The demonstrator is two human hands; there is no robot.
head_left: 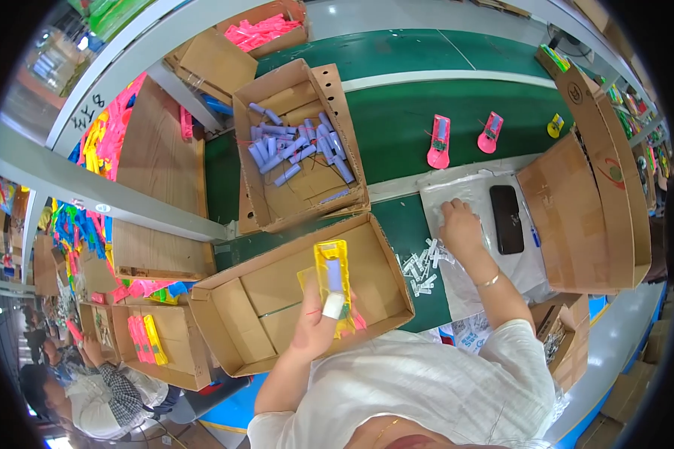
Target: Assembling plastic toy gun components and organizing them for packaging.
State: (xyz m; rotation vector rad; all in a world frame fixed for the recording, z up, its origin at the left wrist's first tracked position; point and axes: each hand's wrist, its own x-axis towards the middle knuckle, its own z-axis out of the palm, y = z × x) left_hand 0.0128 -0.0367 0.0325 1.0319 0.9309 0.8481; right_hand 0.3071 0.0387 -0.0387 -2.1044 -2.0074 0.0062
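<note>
My left hand [316, 323], its thumb wrapped in white, grips a yellow plastic casing [331, 248] above an open cardboard box [225, 329]. Inside the casing lies a purple cylindrical battery [335, 275]. More yellow plastic shows behind the casing, and a bit of pink peeks out beside the palm; what they belong to is hidden. Farther right, my right hand [460, 227] rests on a clear plastic sheet [449, 185] with its fingers bent and drawn together. Whatever is at those fingertips is too small to make out. Small white strips [424, 268] lie scattered just left of that wrist.
A cardboard box [296, 78] of wired purple batteries stands beyond. Pink casings [439, 153] [489, 142] and a yellow one [554, 126] lie on the green belt [397, 105]. A black phone [507, 219] and tall cardboard [577, 217] are at right. Another person [101, 400] sits at far left.
</note>
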